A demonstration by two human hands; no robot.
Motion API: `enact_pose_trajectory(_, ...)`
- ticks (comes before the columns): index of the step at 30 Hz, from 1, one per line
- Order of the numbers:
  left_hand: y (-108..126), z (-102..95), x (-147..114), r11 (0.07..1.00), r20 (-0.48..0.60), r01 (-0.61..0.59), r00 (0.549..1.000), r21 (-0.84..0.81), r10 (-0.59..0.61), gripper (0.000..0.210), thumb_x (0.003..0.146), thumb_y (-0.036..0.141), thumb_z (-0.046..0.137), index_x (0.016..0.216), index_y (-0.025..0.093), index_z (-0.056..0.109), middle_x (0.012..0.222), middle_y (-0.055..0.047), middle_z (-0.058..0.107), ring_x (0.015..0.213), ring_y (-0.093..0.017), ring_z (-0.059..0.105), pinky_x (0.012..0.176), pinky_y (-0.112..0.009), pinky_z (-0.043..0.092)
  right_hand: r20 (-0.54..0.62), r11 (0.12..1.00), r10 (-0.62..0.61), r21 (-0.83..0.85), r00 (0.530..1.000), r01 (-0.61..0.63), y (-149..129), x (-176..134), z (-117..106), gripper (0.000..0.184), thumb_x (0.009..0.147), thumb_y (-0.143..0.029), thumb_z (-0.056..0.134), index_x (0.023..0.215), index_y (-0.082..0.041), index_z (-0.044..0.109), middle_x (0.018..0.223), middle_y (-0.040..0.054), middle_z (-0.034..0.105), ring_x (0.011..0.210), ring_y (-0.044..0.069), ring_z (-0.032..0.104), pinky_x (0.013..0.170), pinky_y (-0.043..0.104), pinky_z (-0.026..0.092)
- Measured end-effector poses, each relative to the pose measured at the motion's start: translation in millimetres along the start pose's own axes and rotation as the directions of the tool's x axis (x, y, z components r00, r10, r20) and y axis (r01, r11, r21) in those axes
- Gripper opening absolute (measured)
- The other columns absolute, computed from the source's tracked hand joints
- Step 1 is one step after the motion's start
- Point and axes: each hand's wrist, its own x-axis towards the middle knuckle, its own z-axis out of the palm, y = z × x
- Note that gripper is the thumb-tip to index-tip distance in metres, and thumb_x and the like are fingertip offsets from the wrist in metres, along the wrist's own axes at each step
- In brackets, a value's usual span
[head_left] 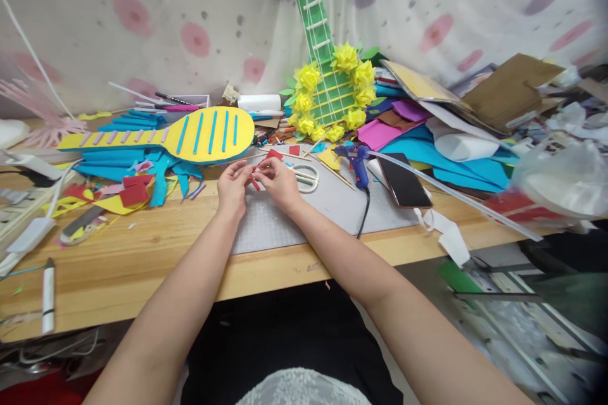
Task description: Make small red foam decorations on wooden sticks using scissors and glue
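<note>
My left hand [233,188] and my right hand [279,185] meet above the grey cutting mat [270,231]. Both are closed, their fingertips pinching a small piece of red paper [255,183] between them. Its exact shape is mostly hidden by the fingers. Just right of my right hand lie scissors with pale handles [308,178]. Red paper scraps [294,150] rest on the mat beyond my fingers. A blue glue gun [358,168] with a long clear glue stick lies farther right.
Behind my hands lies a yellow paper guitar [209,133] with blue strips. A green guitar with yellow paper flowers [327,92] leans on the patterned curtain. A phone [405,181] lies on the right. Coloured paper scraps [135,193] cover the left side.
</note>
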Motion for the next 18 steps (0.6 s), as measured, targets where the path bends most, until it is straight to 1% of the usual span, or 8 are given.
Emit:
enact_pose_trajectory(2,2.4,0.0,1.4,1.0,-0.049,0.005,0.999,0.003,-0.004,0.033,0.052,0.02,0.077,0.076,0.016,0.054,0.067,-0.002,0.064,0.061,-0.011,0.06,0.057,-0.021,0.044,0.014,0.999,-0.013,-0.053,1.0,0.014,-1.1,-0.4,-1.9,0.019,0.074,-0.035,0.061,0.084,-0.021,0.052,0.071,-0.0013,0.065,0.068,0.013,0.063,0.067,0.026,0.046)
enact_pose_trajectory(5,5.4,-0.1,2.9,1.0,-0.107,0.005,0.994,0.029,-0.002,0.036,0.052,0.023,0.077,0.074,0.016,0.05,0.064,0.0,0.062,0.055,-0.01,0.058,0.052,-0.02,0.041,-0.027,0.988,-0.08,-0.136,0.996,0.075,-0.2,-0.1,-4.9,0.022,0.076,-0.042,0.058,0.082,-0.021,0.055,0.066,-0.0023,0.06,0.061,0.011,0.056,0.06,0.024,0.042)
enact_pose_trajectory(7,5.5,-0.3,3.6,0.999,-0.126,0.017,0.992,0.044,-0.012,0.038,0.051,0.024,0.078,0.074,0.017,0.049,0.063,0.001,0.061,0.053,-0.009,0.057,0.051,-0.02,0.04,-0.07,0.978,-0.121,-0.179,0.99,0.107,2.1,1.1,-6.2,0.023,0.079,-0.043,0.053,0.076,-0.02,0.056,0.066,-0.0015,0.057,0.06,0.011,0.052,0.059,0.023,0.039)
enact_pose_trajectory(9,4.2,-0.2,3.9,0.999,-0.135,0.028,0.991,0.045,-0.022,0.04,0.05,0.025,0.078,0.073,0.017,0.047,0.061,0.003,0.058,0.053,-0.009,0.056,0.05,-0.02,0.04,-0.078,0.971,-0.152,-0.198,0.985,0.134,4.8,2.6,-6.5,0.024,0.082,-0.039,0.05,0.071,-0.019,0.056,0.067,-0.0004,0.055,0.062,0.011,0.05,0.059,0.023,0.038)
enact_pose_trajectory(11,2.2,0.4,3.6,0.999,-0.138,0.03,0.99,0.034,-0.025,0.042,0.048,0.024,0.079,0.072,0.018,0.045,0.057,0.005,0.054,0.051,-0.008,0.054,0.051,-0.02,0.041,-0.03,0.966,-0.173,-0.201,0.984,0.164,7.0,3.5,-5.5,0.023,0.083,-0.036,0.049,0.069,-0.018,0.057,0.068,0.0,0.054,0.063,0.011,0.049,0.06,0.023,0.037)
enact_pose_trajectory(15,0.6,1.7,1.8,0.999,-0.117,0.033,0.993,0.006,-0.032,0.043,0.045,0.022,0.08,0.07,0.017,0.044,0.056,0.008,0.05,0.049,-0.005,0.052,0.055,-0.019,0.042,0.116,0.963,-0.169,-0.194,0.979,0.189,8.4,3.0,-1.0,0.021,0.081,-0.038,0.052,0.074,-0.019,0.059,0.067,-0.0011,0.052,0.064,0.01,0.048,0.06,0.023,0.036)
enact_pose_trajectory(18,3.5,0.8,0.6,0.998,-0.067,0.063,0.996,0.018,-0.061,0.04,0.047,0.025,0.079,0.068,0.016,0.046,0.056,0.007,0.05,0.05,-0.005,0.051,0.054,-0.019,0.042,0.15,0.965,-0.174,-0.172,0.973,0.199,7.2,2.9,2.1,0.019,0.083,-0.033,0.051,0.074,-0.018,0.059,0.07,-0.0004,0.054,0.068,0.011,0.049,0.064,0.023,0.037)
